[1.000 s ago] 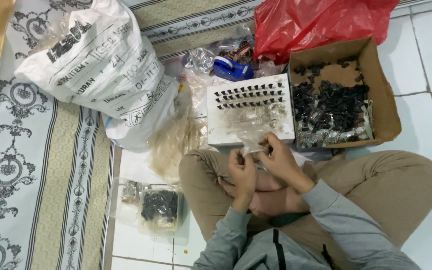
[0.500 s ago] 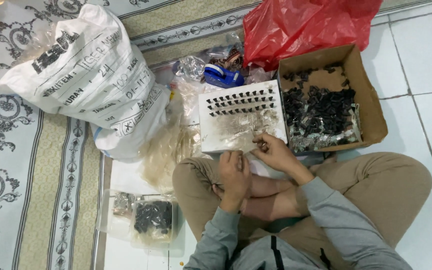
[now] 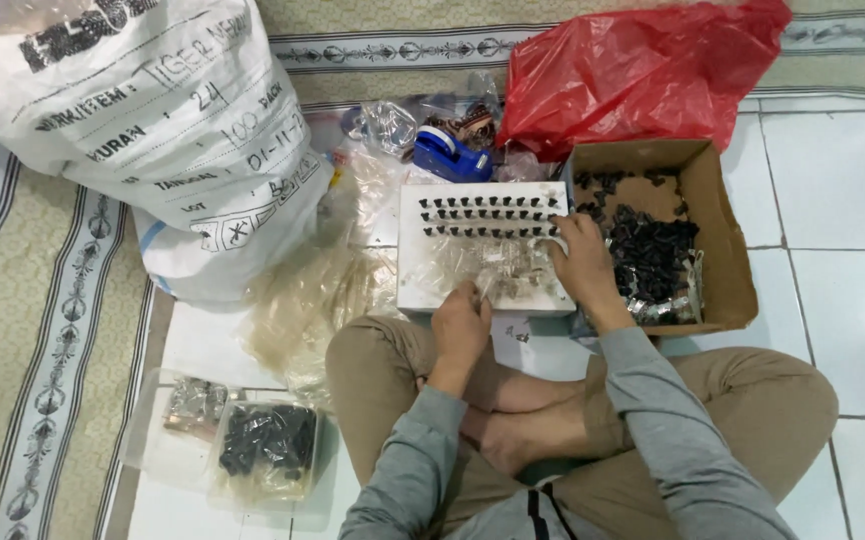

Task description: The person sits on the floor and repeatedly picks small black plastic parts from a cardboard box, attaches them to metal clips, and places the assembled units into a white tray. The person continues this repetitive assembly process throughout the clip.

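I sit cross-legged behind a white board (image 3: pixel 413 262) that carries rows of small black pieces (image 3: pixel 488 215) and a heap of small clear plastic bags (image 3: pixel 498 268). My left hand (image 3: pixel 461 328) rests at the board's near edge, fingers curled on the clear bags. My right hand (image 3: pixel 583 262) lies at the board's right edge, fingertips by the end of the black rows; what it grips is hidden. Right of the board, a brown cardboard box (image 3: pixel 728 235) holds many black pieces (image 3: pixel 653 258).
A large white sack (image 3: pixel 143 120) fills the upper left. A red plastic bag (image 3: pixel 643 70) lies behind the box, a blue tape dispenser (image 3: pixel 448 155) behind the board. Clear bags of black parts (image 3: pixel 268 445) lie lower left. Patterned mat (image 3: pixel 23 350) at left, white tiles at right.
My right hand has gone from in front of my lap up to the board's right edge. My left hand has stayed near the board's front. The view has closed in.
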